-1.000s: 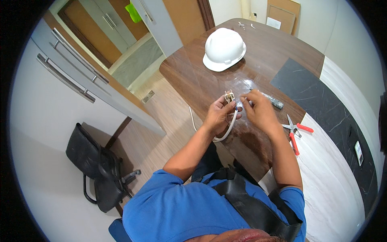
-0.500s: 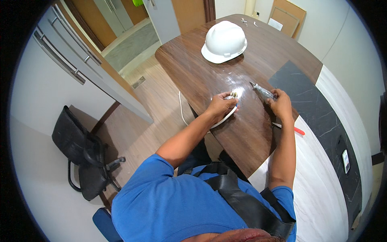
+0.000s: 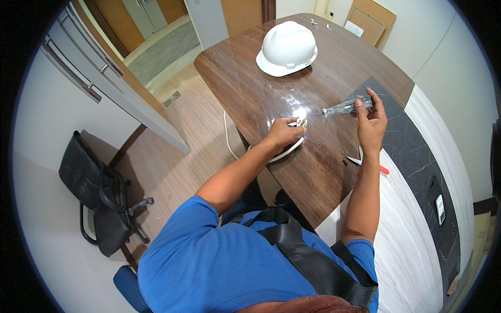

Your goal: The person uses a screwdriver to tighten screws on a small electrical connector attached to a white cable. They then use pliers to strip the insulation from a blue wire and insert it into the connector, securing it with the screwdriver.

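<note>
My left hand is closed around a small white electrical fitting with brass-coloured parts, probably a plug. A white cable curves away below it, with a bit of blue beside my fingers. My right hand grips a screwdriver by its clear handle. Its thin tip points left toward the fitting, a short gap apart from it. Near my right forearm lie red-handled scissors, partly hidden by the arm, beside tiny dark pieces that may be screws.
A white hard hat sits on the far part of the wooden table, with white scraps behind it. A white handheld device lies on the dark strip at right. A black office chair stands at left.
My right hand has lifted and moved away from me, and the screwdriver has swung from slanting to nearly level, its tip closer to the fitting. My left hand keeps its hold.
</note>
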### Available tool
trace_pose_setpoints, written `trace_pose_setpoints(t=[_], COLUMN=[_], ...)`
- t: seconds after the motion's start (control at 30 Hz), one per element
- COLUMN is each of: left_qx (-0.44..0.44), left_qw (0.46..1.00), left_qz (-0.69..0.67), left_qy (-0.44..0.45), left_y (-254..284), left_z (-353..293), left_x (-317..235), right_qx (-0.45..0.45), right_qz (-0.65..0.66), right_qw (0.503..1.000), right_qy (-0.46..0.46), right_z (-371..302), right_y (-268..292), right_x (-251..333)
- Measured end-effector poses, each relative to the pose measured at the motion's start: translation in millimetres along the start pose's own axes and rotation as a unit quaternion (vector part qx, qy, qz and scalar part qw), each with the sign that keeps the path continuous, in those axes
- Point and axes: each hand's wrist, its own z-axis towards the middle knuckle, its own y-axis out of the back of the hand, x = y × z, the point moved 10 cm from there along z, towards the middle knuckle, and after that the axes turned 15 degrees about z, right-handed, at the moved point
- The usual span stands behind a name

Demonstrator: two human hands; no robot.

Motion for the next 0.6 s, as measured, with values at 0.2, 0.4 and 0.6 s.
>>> trace_pose_setpoints(t=[0.2, 0.4, 0.6], left_qx=[0.001, 0.009, 0.022], left_qw=[0.998, 0.998, 0.999], left_qz=[0.021, 0.025, 0.001], left_qy=[-0.063, -0.053, -0.044], left_y=[0.3, -1.4, -1.6], left_z=[-1.7, -5.1, -6.6], left_x=[-4.0, -5.6, -3.5], right_qx=[0.045, 0.060, 0.062], right_qz=[0.018, -0.004, -0.002], right_qw=[0.999, 0.998, 0.998], right_qy=[0.024, 0.022, 0.022], right_z=[-2.8, -9.3, -10.9], right_y=[-14.6, -22.9, -26.9], right_x=[-4.7, -5.7, -6.1])
